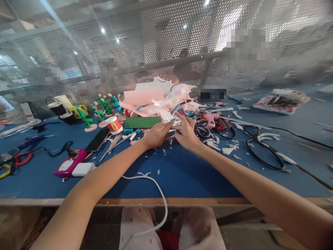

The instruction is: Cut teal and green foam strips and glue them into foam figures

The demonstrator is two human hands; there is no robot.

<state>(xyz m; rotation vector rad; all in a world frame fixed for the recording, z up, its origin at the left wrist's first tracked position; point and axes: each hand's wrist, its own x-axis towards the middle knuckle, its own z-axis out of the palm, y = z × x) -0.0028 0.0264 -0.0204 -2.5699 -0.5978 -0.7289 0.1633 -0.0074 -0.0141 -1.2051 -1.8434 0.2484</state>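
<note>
My left hand [156, 134] is low over the scrap-strewn middle of the blue table, its fingers stretched out to the right. Facing it is my right hand [186, 133], with fingers extended and spread, their tips close to the left fingertips. Neither hand shows a thing in its grip, though the space under the palms is hidden. Just behind the left hand lies a green foam sheet [143, 122]. White and pink paper scraps [166, 113] are piled beyond both hands. A pink glue gun [210, 119] lies right of my right hand.
Left stand a red-and-white cup [114, 125], green plant-like crafts [108, 106], a dark phone [98, 140] and a magenta power adapter [71, 163]. A white cable [158, 187] hangs over the front edge. Black cable [260, 156] loops right, before a plastic bag [282, 101]. Perforated metal mesh [166, 41] rises behind.
</note>
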